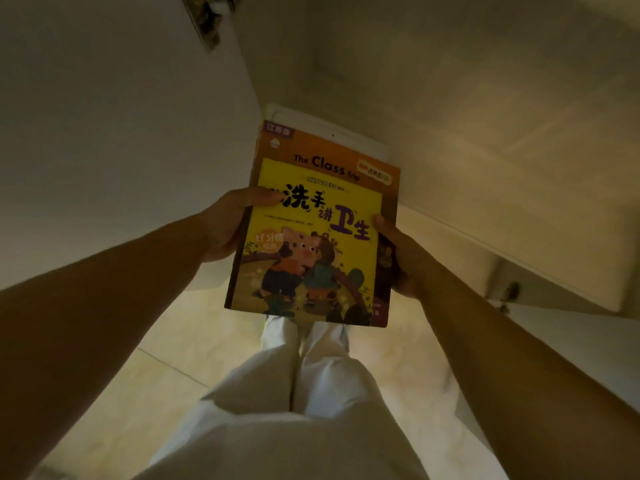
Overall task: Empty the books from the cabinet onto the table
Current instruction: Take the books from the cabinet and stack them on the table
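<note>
Both hands grip a stack of books [311,237] from opposite sides: the left hand [228,223] curls round the left edge with its thumb lying on the yellow cover, and the right hand [398,258] wraps the right edge, thumb on top. The stack lies flat, cover up, its long axis running away from the person, titles toward the far end. A white book [346,136] pokes out beyond the orange one underneath. The stack hangs in the air above light trousers [294,393] and a tiled floor [166,341]. White cabinet panels [485,168] stand close on the right, a pale wall [104,133] on the left.
</note>
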